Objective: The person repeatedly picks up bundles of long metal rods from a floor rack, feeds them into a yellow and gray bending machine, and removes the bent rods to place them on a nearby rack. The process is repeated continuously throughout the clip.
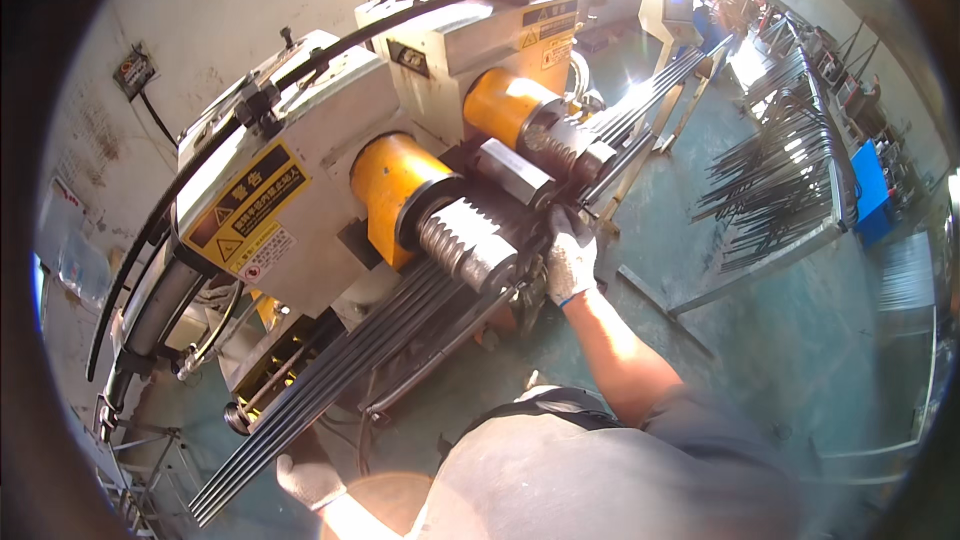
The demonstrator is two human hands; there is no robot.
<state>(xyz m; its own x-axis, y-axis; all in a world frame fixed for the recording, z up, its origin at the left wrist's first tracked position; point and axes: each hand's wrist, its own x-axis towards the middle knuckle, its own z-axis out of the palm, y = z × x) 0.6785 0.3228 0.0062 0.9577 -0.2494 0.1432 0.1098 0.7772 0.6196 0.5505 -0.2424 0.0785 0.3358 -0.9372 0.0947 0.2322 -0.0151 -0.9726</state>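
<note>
Left hand (310, 480) grips rods (330, 380) near end | right hand (570, 260) clasps them by ribbed roller (470, 240)

Both hands wear white knitted work gloves; the right hand (570, 262) has a thin blue cuff edge at its wrist. Above it the forearm is bare, up to a grey short sleeve. The left hand (310, 480) shows the same glove.

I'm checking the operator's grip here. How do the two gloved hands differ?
The right hand reaches up to the machine's grooved roller, arm outstretched; the left hand sits low, at the near end of the dark rod bundle. The right is sunlit, the left shaded. Both wear white work gloves.
</note>
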